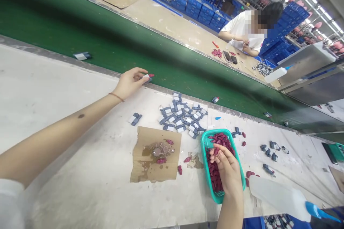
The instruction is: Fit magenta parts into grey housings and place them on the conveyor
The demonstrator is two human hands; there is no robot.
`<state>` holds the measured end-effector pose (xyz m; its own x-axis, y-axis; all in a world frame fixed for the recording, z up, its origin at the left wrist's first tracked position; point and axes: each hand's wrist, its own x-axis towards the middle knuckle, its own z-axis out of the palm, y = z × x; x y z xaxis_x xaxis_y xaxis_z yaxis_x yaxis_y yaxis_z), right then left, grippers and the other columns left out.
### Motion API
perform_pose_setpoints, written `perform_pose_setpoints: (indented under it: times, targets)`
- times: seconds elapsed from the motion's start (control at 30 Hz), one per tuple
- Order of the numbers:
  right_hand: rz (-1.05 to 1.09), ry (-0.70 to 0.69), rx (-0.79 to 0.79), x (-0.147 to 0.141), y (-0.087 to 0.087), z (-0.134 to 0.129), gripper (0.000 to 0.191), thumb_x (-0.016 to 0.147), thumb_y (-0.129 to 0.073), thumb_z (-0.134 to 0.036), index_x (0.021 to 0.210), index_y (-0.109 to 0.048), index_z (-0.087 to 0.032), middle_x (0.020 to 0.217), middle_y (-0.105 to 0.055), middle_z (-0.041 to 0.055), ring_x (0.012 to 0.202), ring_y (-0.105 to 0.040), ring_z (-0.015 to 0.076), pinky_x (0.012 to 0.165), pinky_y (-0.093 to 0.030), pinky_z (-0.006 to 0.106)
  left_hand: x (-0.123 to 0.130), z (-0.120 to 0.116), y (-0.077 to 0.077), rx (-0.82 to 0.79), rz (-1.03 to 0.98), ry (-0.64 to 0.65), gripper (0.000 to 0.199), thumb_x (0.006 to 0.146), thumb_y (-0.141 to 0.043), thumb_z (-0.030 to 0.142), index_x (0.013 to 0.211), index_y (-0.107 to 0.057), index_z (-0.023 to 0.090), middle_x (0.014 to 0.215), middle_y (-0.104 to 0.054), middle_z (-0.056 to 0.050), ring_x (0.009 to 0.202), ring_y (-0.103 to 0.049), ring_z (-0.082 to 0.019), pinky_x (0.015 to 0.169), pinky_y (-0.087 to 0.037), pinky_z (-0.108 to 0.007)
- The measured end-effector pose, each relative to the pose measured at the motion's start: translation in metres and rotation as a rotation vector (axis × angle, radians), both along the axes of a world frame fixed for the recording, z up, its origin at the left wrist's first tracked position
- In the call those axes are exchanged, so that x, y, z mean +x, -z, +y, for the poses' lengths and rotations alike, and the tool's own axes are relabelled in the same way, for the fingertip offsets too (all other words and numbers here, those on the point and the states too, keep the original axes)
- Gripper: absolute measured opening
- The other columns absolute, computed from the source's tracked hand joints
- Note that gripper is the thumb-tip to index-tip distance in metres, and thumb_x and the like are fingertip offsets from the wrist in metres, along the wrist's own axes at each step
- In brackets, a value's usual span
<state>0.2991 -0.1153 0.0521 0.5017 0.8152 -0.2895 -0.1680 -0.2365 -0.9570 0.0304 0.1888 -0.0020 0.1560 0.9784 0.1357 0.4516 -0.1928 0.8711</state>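
Left forearm (67, 127) extends, hand (131, 83) pinching a red-tipped piece (146, 77).

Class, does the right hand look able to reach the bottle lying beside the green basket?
Probably yes: the bottle lies uncovered beside the basket, near the right hand, though that hand seems to hold a red piece.

Maroon pieces (216, 180) heaped in teal basket (218, 198)
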Motion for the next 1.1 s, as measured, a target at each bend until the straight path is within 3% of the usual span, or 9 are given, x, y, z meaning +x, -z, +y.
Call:
perform_pose_setpoints:
  times: [0.13, 0.27, 0.4, 0.63, 0.83, 0.97, 1.1]
  targets:
    - [0.104, 0.017, 0.029, -0.018, -0.004, 0.008, 0.033, 0.067, -0.081, -0.042, 0.09, -0.075, -0.018, 0.074, -0.069, 0.0046, 0.062, -0.061, 0.0146, 0.06, -0.052, 0.026, 0.007, 0.03, 0.022, 0.105, 0.099, -0.048, 0.023, 0.079, -0.058, 0.027, 0.097, -0.067, 0.016, 0.093, -0.07, -0.01, 0.093, -0.06, -0.028, 0.091, -0.044, -0.041]
    - [0.181, -0.083, 0.019, -0.039, -0.004, 0.02, 0.029, 0.068, -0.08, -0.042, 0.083, -0.072, -0.018, 0.07, -0.068, 0.004, 0.06, -0.062, 0.0151, 0.058, -0.053, 0.026, 0.006, 0.037, 0.039, 0.21, 0.178, -0.06, 0.022, 0.083, -0.054, 0.027, 0.098, -0.067, 0.018, 0.11, -0.065, -0.012, 0.116, -0.05, -0.032, 0.104, -0.034, -0.046]
    - [0.207, -0.154, 0.018, -0.061, 0.003, 0.035, 0.027, 0.07, -0.078, -0.043, 0.076, -0.066, -0.019, 0.067, -0.065, 0.0016, 0.058, -0.058, 0.0139, 0.056, -0.05, 0.024, 0.003, 0.04, 0.047, 0.269, 0.228, -0.05, 0.026, 0.087, -0.051, 0.031, 0.101, -0.067, 0.017, 0.111, -0.064, -0.012, 0.115, -0.049, -0.031, 0.104, -0.033, -0.047]
    - [0.219, -0.202, -0.019, -0.085, 0.028, 0.059, 0.03, 0.065, -0.079, -0.043, 0.067, -0.062, -0.018, 0.06, -0.057, -0.0025, 0.051, -0.049, 0.0103, 0.049, -0.042, 0.021, 0.005, 0.037, 0.043, 0.32, 0.292, -0.017, 0.025, 0.084, -0.051, 0.03, 0.097, -0.068, 0.016, 0.11, -0.064, -0.013, 0.113, -0.05, -0.031, 0.102, -0.035, -0.046]
    - [0.183, -0.265, -0.079, -0.082, 0.039, 0.058, 0.038, 0.067, -0.076, -0.05, 0.083, -0.071, -0.017, 0.06, -0.06, 0.0002, 0.052, -0.052, 0.0134, 0.052, -0.044, 0.025, 0.008, 0.031, 0.035, 0.325, 0.338, 0.002, 0.019, 0.078, -0.059, 0.03, 0.09, -0.069, 0.019, 0.108, -0.065, -0.011, 0.113, -0.05, -0.03, 0.102, -0.037, -0.044]
    - [0.137, -0.27, -0.078, -0.08, 0.04, 0.057, 0.039, 0.065, -0.076, -0.054, 0.077, -0.07, -0.017, 0.059, -0.06, 0.0009, 0.052, -0.053, 0.0146, 0.051, -0.043, 0.026, 0.01, 0.032, 0.034, 0.307, 0.342, -0.063, 0.017, 0.082, -0.054, 0.024, 0.09, -0.068, 0.019, 0.109, -0.064, -0.011, 0.115, -0.049, -0.03, 0.103, -0.036, -0.044]
    - [0.052, -0.267, -0.055, -0.08, 0.039, 0.059, 0.041, 0.065, -0.075, -0.057, 0.066, -0.062, -0.018, 0.052, -0.052, -0.0025, 0.044, -0.044, 0.0114, 0.043, -0.035, 0.023, 0.004, 0.035, 0.032, 0.284, 0.361, -0.224, 0.024, 0.08, -0.053, 0.018, 0.102, -0.064, 0.015, 0.126, -0.051, -0.018, 0.126, -0.037, -0.035, 0.106, -0.028, -0.05]
